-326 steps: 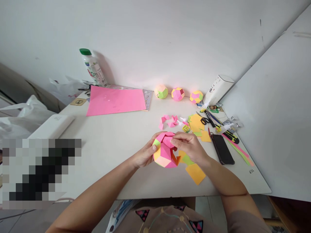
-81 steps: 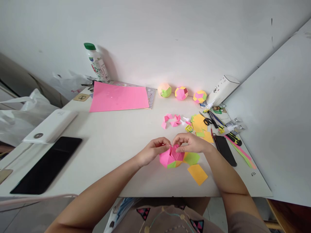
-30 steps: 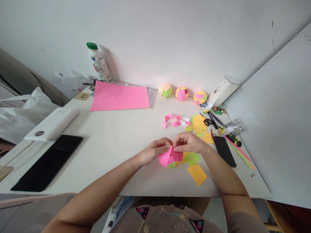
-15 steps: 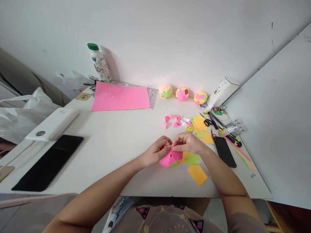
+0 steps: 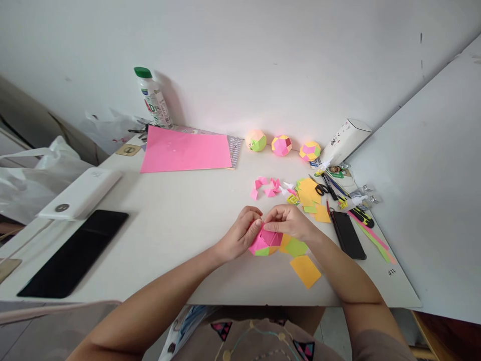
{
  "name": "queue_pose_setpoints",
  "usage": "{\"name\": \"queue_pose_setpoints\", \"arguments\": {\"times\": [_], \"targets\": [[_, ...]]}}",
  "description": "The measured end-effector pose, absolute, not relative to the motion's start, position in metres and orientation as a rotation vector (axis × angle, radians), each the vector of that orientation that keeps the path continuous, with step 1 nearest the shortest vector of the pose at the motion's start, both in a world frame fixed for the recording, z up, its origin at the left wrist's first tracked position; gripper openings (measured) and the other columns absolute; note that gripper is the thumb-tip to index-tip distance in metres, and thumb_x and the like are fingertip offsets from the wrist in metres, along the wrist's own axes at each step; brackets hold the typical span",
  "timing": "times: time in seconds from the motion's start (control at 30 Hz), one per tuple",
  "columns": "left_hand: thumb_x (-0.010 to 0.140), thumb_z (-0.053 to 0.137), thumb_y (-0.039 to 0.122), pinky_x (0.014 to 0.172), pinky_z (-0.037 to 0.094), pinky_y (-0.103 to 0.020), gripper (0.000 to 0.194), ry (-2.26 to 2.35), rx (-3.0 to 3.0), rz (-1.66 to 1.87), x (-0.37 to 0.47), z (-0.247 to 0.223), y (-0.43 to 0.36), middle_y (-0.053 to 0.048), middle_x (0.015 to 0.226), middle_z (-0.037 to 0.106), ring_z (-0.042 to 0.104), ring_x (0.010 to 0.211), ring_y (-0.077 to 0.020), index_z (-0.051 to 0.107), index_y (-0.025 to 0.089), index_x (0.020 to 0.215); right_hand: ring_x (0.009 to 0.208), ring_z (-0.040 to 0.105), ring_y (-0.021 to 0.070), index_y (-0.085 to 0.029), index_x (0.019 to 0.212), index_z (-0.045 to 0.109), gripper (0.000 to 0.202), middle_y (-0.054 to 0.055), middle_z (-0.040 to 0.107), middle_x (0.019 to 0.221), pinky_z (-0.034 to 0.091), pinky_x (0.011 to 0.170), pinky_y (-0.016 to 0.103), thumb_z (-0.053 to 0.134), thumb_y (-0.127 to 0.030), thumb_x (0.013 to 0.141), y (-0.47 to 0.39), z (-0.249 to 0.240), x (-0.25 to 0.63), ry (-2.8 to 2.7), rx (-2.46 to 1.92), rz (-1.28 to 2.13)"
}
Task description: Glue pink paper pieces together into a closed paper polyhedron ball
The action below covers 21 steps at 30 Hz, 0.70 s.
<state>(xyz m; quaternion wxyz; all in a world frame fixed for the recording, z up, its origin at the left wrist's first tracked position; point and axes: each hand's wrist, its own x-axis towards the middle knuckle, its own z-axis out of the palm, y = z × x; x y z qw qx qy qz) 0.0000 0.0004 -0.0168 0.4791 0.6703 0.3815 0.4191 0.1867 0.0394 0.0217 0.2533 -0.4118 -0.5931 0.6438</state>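
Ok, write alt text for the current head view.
The left hand and right hand hold a mostly pink paper ball at a white table. Three more balls line the wall behind; orange paper, scissors and a phone lie rightward.

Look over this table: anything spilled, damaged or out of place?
Nothing looks spilled or damaged. Only the frontmost orange sheet stands out slightly, lying askew, apart from the paper pile by the scissors.

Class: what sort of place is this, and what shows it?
Probably a craft desk: the left hand and right hand touch a faceted paper ball, near scissors and orange paper.
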Motion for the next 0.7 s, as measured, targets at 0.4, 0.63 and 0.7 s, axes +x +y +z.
{"name": "queue_pose_setpoints", "arguments": {"times": [0.4,0.63,0.7], "targets": [[0.069,0.074,0.052,0.104,0.036,-0.061,0.106,1.013,2.079,1.075,0.008,-0.054,0.003,-0.020,0.146,0.010,0.014,0.140,-0.0420,0.005,0.029,0.146,0.066,0.064,0.0124,-0.017,0.083,0.067,0.022,0.002,0.070,0.075,0.050,0.060,0.024,0.076,-0.033,0.070,0.041,0.025,0.185,-1.549,-1.288,1.546],[0.075,0.071,0.040,0.104,0.039,-0.056,0.093,0.942,2.047,1.096,0.008,-0.055,0.003,-0.020,0.143,0.017,0.026,0.137,-0.0374,0.012,0.027,0.145,0.075,0.068,0.0142,-0.017,0.101,0.063,0.035,0.004,0.073,0.083,0.053,0.069,0.027,0.075,-0.030,0.072,0.042,0.035,0.191,-1.623,-1.224,1.760],[0.076,0.071,0.039,0.104,0.039,-0.056,0.093,0.924,2.071,1.093,0.008,-0.054,0.003,-0.020,0.144,0.015,0.024,0.138,-0.0379,0.010,0.027,0.145,0.071,0.067,0.0140,-0.016,0.099,0.062,0.033,0.003,0.072,0.078,0.052,0.067,0.027,0.074,-0.032,0.073,0.042,0.032,0.192,-1.636,-1.185,1.778]]}}
